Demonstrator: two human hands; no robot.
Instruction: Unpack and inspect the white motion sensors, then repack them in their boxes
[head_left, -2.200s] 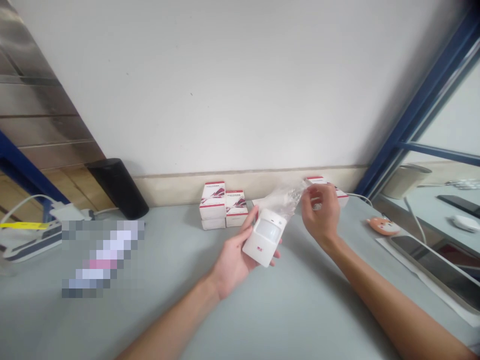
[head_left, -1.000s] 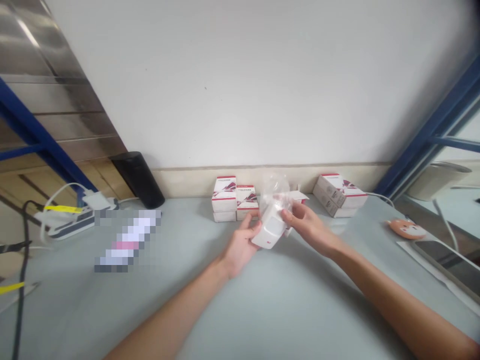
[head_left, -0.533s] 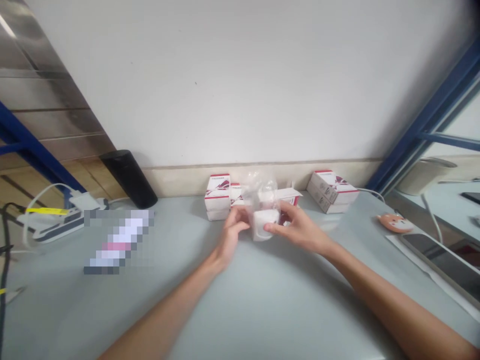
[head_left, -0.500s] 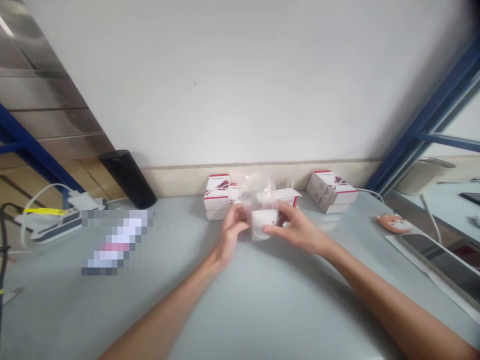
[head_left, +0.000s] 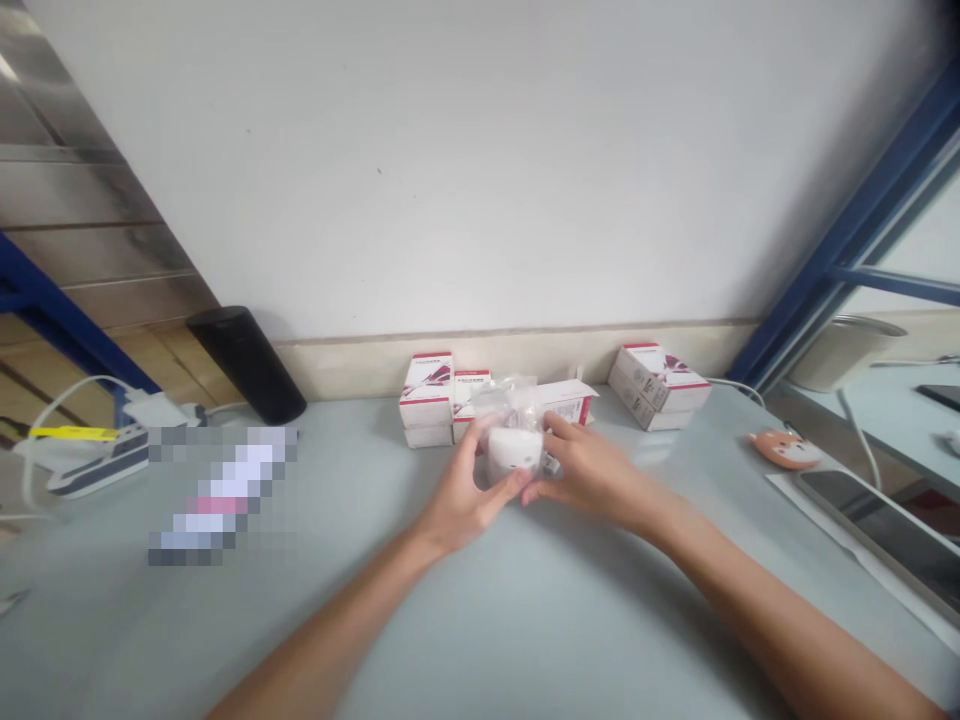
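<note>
Head view: the white device (head_left: pixel 516 450), at least partly in clear plastic (head_left: pixel 517 392), is between both hands, nearer the wearer than the flapped box (head_left: pixel 568 402). The left hand (head_left: pixel 459 500) curls partly closed round its left side, thumb across the front, probably to steady it; the right hand (head_left: pixel 592 472) is half curled opposite (whether gripping device or only plastic, one cannot tell). Forearms slant inward, thumbs nearly meeting.
</note>
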